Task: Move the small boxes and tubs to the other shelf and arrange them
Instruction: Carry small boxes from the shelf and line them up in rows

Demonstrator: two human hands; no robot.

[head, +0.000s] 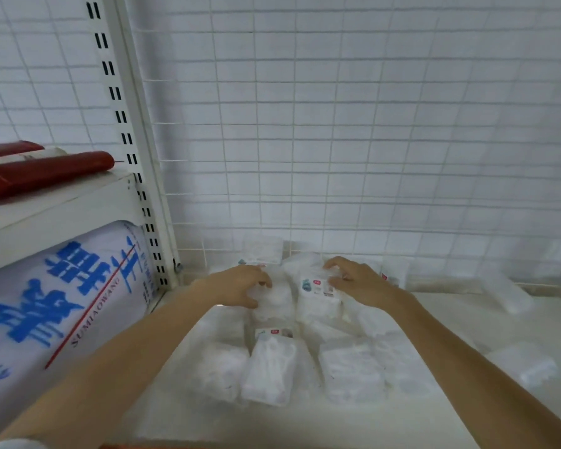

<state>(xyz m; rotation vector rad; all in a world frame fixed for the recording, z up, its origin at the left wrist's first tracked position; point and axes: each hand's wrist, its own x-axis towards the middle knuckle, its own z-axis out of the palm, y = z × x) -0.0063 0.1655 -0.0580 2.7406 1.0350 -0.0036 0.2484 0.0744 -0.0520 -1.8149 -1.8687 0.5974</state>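
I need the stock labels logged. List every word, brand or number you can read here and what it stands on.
"SUMIAOWANG": along the red line on the big white roll, left bay.
Large blue Chinese characters on the same roll: too blurred to quote.
Small vertical print at the roll's right end: too small to read.
Pink tags on the white packs: too blurred to read.
Red rolls on the upper left shelf: no text visible.
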